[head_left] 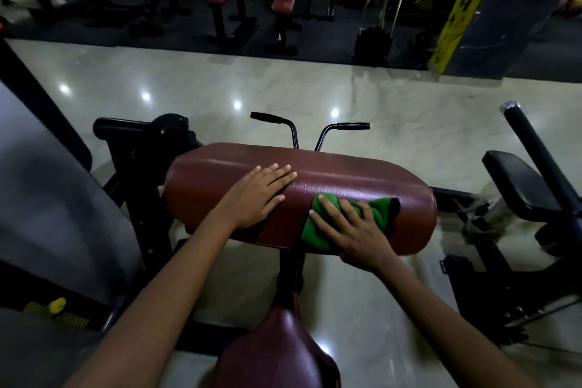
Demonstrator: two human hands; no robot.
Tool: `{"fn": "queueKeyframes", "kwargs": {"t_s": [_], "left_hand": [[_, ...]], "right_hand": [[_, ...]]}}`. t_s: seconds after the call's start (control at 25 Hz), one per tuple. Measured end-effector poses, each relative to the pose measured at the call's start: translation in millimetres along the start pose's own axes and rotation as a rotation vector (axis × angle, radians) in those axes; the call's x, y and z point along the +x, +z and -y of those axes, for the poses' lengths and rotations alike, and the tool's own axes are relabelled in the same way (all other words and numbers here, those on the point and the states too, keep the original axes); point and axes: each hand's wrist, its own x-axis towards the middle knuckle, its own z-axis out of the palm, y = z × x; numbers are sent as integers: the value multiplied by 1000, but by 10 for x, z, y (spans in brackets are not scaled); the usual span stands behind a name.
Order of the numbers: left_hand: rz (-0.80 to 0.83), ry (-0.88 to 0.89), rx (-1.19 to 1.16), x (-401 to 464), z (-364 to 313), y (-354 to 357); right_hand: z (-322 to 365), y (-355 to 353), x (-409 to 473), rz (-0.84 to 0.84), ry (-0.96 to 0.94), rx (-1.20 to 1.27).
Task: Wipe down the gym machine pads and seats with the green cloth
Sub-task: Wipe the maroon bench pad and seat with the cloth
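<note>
Closest to the lens, one maroon seat [277, 353] sits below two bare forearms. Right hand [352, 230] presses flat, fingers spread, on the green cloth [318, 230] at the near edge of the maroon pad [346, 179] — left hand [256, 195] rests open on its left half. Two black handles [352, 126] rise behind; glossy marble floor [283, 88], dim gym benches beyond.

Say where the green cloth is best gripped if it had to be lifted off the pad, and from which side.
Probably the bunched right end of the cloth, approached from above. That end stands up in folds on the pad, clear of the right hand pressing flat on its middle, so fingers could pinch it. The near edge drapes over the pad's front and lies flatter.
</note>
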Motion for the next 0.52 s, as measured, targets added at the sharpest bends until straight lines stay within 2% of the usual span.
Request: {"fn": "queueKeyframes", "kwargs": {"t_s": [0.12,0.2,0.24,0.36,0.4,0.44,0.52], "left_hand": [[12,1,13,-51,74,-14],[19,17,32,-48,122,-38],[28,22,32,-47,157,-55],[46,11,13,-69,412,-91],[48,15,-4,-86,521,-99],[53,31,-17,-97,627,-109],[76,85,-33,-120,792,-136]], "right_hand": [[35,-94,294,-1,340,73],[255,-51,326,-41,422,83],[369,6,265,-71,331,58],[455,100,120,-48,-116,-29],[434,80,188,-22,-140,-41],[440,46,312,-7,-70,-45],[524,-27,623,-21,299,-3]]}}
